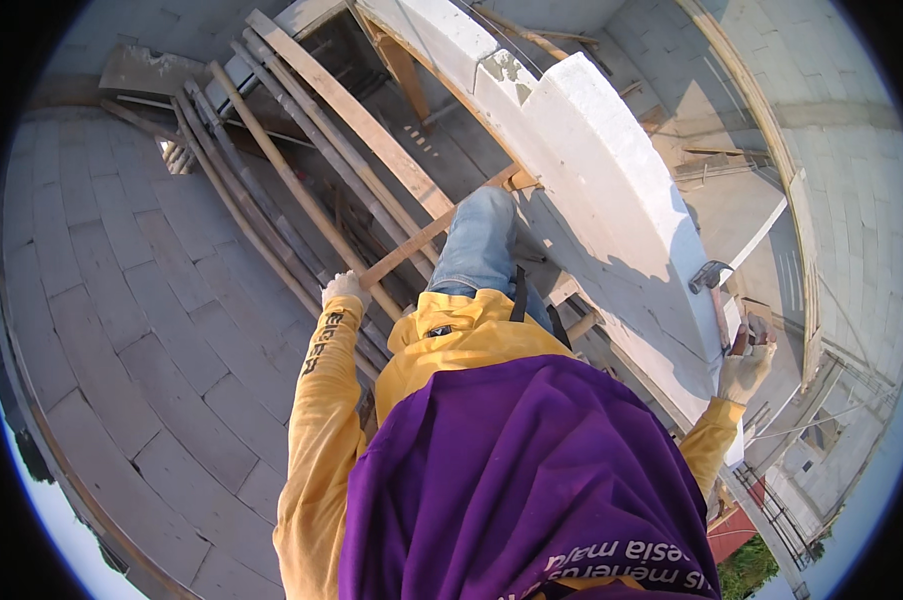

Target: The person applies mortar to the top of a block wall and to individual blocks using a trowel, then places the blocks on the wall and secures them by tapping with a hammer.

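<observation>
Two arms (323,430) spread wide, right hand (746,362) closed round a hammer (717,302), left hand (346,291) by wooden poles (273,152), its grip unclear.

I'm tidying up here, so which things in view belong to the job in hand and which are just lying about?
Seemingly in use:
Hammer, in the right hand
White block wall, beside it

Apparently lying about, though possibly supports:
Wide plank
Long poles, near the left hand

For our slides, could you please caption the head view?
Right hand holding a hammer beside a white block wall, left hand by wooden poles.
</observation>
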Motion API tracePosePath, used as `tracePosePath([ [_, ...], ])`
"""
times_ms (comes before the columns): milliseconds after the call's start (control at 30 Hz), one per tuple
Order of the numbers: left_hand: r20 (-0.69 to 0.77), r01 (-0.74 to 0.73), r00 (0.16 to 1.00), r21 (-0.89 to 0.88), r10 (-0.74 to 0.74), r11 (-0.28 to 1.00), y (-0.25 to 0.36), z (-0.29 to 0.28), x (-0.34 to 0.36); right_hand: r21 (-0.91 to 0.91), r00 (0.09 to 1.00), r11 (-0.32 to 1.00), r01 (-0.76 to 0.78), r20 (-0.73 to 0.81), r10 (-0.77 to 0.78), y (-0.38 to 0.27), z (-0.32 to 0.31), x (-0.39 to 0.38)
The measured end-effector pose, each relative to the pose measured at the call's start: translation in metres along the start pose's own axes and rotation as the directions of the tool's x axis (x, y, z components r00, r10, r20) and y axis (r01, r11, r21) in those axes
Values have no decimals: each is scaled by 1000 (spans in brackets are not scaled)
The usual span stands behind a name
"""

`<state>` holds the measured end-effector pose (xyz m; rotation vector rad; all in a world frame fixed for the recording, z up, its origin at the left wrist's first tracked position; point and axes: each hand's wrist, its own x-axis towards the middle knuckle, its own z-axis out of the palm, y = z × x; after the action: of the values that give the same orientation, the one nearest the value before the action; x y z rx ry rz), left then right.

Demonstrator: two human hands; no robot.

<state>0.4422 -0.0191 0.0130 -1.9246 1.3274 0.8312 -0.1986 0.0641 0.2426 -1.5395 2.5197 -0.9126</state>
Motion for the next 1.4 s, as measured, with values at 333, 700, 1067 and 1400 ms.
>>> tracePosePath([
  [333,-19,-32,999,-21,32,999,-4,3,2,-72,992,989,127,-19,-129,-19,27,28],
  [700,-43,-45,998,1,45,999,-2,1,-9,-202,912,889,411,90,-401,-52,96,86],
  [1067,-31,-33,999,-17,33,999,-7,13,6,-174,916,903,393,-15,-402,-88,81,66],
  [1400,177,28,984,-177,4,984,-6,-34,35,-229,960,960,163,-186,-208,-61,38,21],
])
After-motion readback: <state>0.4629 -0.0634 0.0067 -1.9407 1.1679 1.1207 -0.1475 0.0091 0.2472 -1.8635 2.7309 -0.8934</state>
